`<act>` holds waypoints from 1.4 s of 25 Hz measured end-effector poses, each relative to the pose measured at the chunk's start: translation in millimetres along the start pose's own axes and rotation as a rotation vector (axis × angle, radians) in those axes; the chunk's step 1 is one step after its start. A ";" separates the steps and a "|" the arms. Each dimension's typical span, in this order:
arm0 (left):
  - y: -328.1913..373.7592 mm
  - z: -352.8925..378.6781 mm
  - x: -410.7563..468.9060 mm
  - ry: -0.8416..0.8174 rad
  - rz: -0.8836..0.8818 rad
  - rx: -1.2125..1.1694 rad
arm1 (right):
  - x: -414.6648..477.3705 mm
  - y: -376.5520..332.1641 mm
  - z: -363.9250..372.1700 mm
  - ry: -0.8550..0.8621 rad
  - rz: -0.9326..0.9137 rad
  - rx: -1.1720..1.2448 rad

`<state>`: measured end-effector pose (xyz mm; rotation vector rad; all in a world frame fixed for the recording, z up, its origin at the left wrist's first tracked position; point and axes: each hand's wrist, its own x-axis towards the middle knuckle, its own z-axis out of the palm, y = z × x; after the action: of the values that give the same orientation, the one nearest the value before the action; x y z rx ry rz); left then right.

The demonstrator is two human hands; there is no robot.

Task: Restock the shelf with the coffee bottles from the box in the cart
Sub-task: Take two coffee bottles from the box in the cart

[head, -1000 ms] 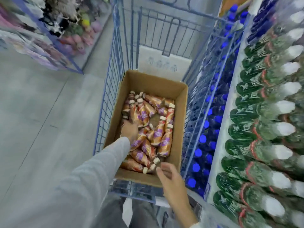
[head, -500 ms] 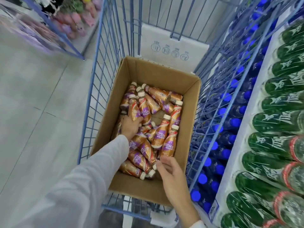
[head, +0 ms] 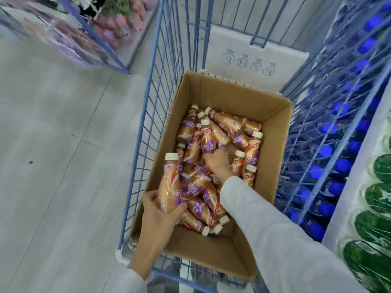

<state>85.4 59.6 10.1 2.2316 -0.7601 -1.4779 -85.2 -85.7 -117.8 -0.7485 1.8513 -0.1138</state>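
Head view; every position is given relative to the box.

- An open brown cardboard box (head: pixel 222 96) stands mouth up on the bottom of a blue wire-mesh cart (head: pixel 160 85), whose mesh walls rise on the box's left, right and far sides.
- Gold-and-purple plastic coffee bottles (head: pixel 237 123) with cream caps lie inside the box in a loose heap. They are on their sides, caps pointing different ways, and cover most of the box bottom.
- One coffee bottle (head: pixel 169 187) of the same kind is upright, cap up, over the box's near-left wall.
- The left hand (head: pixel 156 216) is at the box's near-left corner, forearm bare. Its fingers and thumb wrap round the lower body of the upright coffee bottle.
- The right hand (head: pixel 215 163) is inside the box at the middle of the heap, with a grey sleeve down to the wrist. Its fingers bend down onto the bottles and touch the base of one; whether they grip it cannot be told.
- A white carton panel (head: pixel 249 49) printed with round symbols stands in the cart, just behind the box's far wall.
- A pale-edged shelf (head: pixel 351 187) runs to the right of the box, beyond the cart mesh. Blue-capped bottles (head: pixel 325 149) lie on the side nearer the box and green bottles (head: pixel 376 225) on the farther side.
- A grey tiled floor (head: pixel 53 166) lies to the left of the box.
- Pink and purple goods (head: pixel 118 22) sit on a rack far to the box's left; they are blurred.
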 end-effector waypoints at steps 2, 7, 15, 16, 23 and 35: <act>-4.5 -3.0 -10.7 0.008 -0.031 0.016 | 20.5 4.0 21.8 0.010 0.053 -0.053; -11.6 -11.2 -21.5 0.010 -0.075 0.043 | 33.3 14.5 32.7 0.107 -0.023 -0.030; 38.7 -39.8 -62.9 -0.074 0.100 -0.037 | -114.2 14.4 -15.6 -0.156 -0.041 0.325; 46.9 -45.1 -69.8 -0.101 0.135 -0.039 | -143.3 13.7 -19.1 -0.150 -0.053 0.415; 96.8 -73.9 -114.4 -0.356 0.430 0.011 | -303.7 6.1 -35.8 0.082 -0.195 0.895; 122.0 -50.3 -244.2 -0.865 0.871 0.185 | -506.5 91.1 -67.7 0.845 -0.243 1.108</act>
<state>27.3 112.3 276.4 0.9489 -1.8585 -1.8319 -73.7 243.6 283.3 -0.0887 2.0068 -1.6645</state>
